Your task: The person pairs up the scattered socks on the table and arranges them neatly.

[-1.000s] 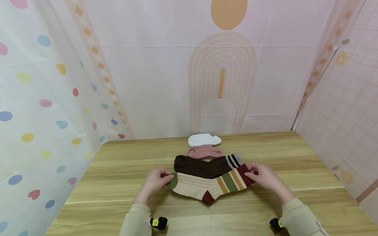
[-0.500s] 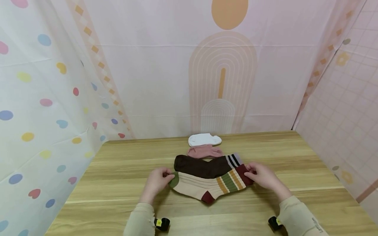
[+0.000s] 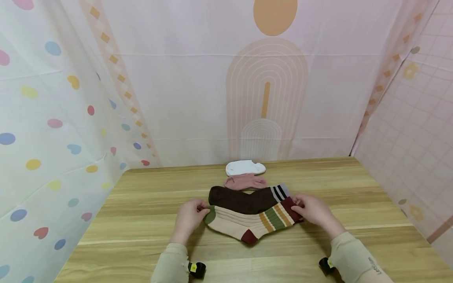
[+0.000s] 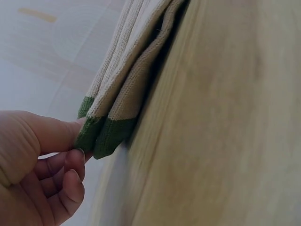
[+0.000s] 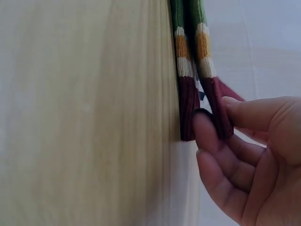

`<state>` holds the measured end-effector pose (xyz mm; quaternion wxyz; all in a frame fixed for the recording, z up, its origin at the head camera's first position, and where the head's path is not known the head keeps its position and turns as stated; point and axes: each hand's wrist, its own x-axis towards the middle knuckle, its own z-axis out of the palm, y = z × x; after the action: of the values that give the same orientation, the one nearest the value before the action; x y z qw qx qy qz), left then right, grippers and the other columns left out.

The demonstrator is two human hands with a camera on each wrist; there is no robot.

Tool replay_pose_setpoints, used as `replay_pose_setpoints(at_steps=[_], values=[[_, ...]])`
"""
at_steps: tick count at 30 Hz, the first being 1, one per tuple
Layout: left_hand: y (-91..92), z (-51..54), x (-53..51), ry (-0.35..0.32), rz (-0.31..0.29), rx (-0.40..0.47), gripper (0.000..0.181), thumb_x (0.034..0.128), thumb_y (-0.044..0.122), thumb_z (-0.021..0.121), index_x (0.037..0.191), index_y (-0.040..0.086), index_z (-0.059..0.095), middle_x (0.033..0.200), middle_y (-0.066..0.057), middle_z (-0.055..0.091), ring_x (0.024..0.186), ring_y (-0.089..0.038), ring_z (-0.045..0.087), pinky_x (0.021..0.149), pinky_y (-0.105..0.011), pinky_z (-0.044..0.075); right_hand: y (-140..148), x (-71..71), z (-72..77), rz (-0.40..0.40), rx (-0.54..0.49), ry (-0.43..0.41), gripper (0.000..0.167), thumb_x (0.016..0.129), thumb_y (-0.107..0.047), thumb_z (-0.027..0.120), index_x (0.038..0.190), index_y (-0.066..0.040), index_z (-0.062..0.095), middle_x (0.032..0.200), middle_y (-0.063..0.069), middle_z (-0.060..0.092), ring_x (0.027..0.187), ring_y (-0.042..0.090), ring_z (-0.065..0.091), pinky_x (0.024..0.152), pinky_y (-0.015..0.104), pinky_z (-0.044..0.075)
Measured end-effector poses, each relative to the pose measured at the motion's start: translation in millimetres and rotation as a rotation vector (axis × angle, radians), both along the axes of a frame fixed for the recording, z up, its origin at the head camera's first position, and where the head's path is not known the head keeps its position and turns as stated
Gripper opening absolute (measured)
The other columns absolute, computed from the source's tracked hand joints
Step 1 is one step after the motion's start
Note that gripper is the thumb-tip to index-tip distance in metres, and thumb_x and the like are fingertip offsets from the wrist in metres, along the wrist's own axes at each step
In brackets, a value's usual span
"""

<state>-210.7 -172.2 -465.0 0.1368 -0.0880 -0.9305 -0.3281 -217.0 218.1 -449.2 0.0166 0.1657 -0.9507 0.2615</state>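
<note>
A ribbed cream sock (image 3: pixel 233 225) has a green toe, a maroon heel, green and orange stripes and a maroon cuff. My left hand (image 3: pixel 188 219) pinches its toe between thumb and forefinger. At the other end, my right hand (image 3: pixel 314 210) grips the cuff, thumb on the outside and forefinger beneath the knit. Two layers show in both wrist views: a second matching striped sock (image 5: pixel 187 108) lies under the held one, against the table. The held layer is slightly apart from it at toe and cuff.
Right behind lies a dark brown sock (image 3: pixel 233 199) with a grey striped cuff, touching the cream one. Farther back are a pink sock (image 3: pixel 245 181) and a white low-cut sock (image 3: pixel 244 168), in a column on the wooden table (image 3: pixel 148 196). Printed curtains (image 3: pixel 187 98) surround the table.
My left hand has shifted slightly to the right with the toe, and the right forearm has drawn slightly inward. Both hands keep hold of the sock; the others have not moved.
</note>
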Motion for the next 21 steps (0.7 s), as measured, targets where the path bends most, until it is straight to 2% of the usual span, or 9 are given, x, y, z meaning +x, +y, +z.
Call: replay_pose_setpoints(at_steps=[6, 13, 16, 21], values=[[-0.2, -0.6, 0.8, -0.015, 0.001, -0.019, 0.011, 0.0799, 0.001, 0.079, 0.081, 0.007, 0.069, 0.08, -0.003, 0.067, 0.072, -0.019, 0.062, 0.067, -0.04, 0.053, -3.8, 4.5, 4.3, -0.032, 0.104, 0.01, 0.017, 0.087, -0.014, 0.076, 0.094, -0.007, 0.061, 0.085, 0.001, 0.065, 0.074, 0.017, 0.059, 0.065, 0.038, 0.049], [-0.7, -1.4, 1.8, -0.065, -0.01, -0.044, 0.012, 0.0806, 0.002, 0.078, 0.08, 0.008, 0.068, 0.077, 0.0, 0.065, 0.071, -0.016, 0.06, 0.066, -0.038, 0.052, -4.4, 6.4, 8.1, -0.087, 0.09, -0.04, 0.018, 0.088, -0.015, 0.074, 0.102, -0.005, 0.066, 0.088, 0.002, 0.067, 0.08, 0.02, 0.064, 0.067, 0.038, 0.052], [0.0, 2.8, 2.5, -0.068, -0.004, -0.038, 0.01, 0.0818, 0.005, 0.078, 0.082, 0.007, 0.069, 0.078, 0.0, 0.066, 0.071, -0.016, 0.061, 0.066, -0.038, 0.052, -3.8, 7.8, 9.2, -0.1, 0.062, -0.026, 0.016, 0.089, -0.016, 0.074, 0.1, -0.006, 0.067, 0.086, 0.001, 0.066, 0.079, 0.018, 0.062, 0.066, 0.037, 0.051], [2.5, 15.8, 6.5, -0.031, -0.001, -0.024, 0.009, 0.0835, 0.008, 0.078, 0.089, 0.006, 0.071, 0.082, -0.001, 0.066, 0.072, -0.017, 0.062, 0.066, -0.038, 0.053, -4.1, 9.1, 11.8, -0.087, 0.026, 0.012, 0.014, 0.09, -0.017, 0.073, 0.098, -0.008, 0.067, 0.084, -0.003, 0.064, 0.076, 0.014, 0.059, 0.065, 0.036, 0.05]])
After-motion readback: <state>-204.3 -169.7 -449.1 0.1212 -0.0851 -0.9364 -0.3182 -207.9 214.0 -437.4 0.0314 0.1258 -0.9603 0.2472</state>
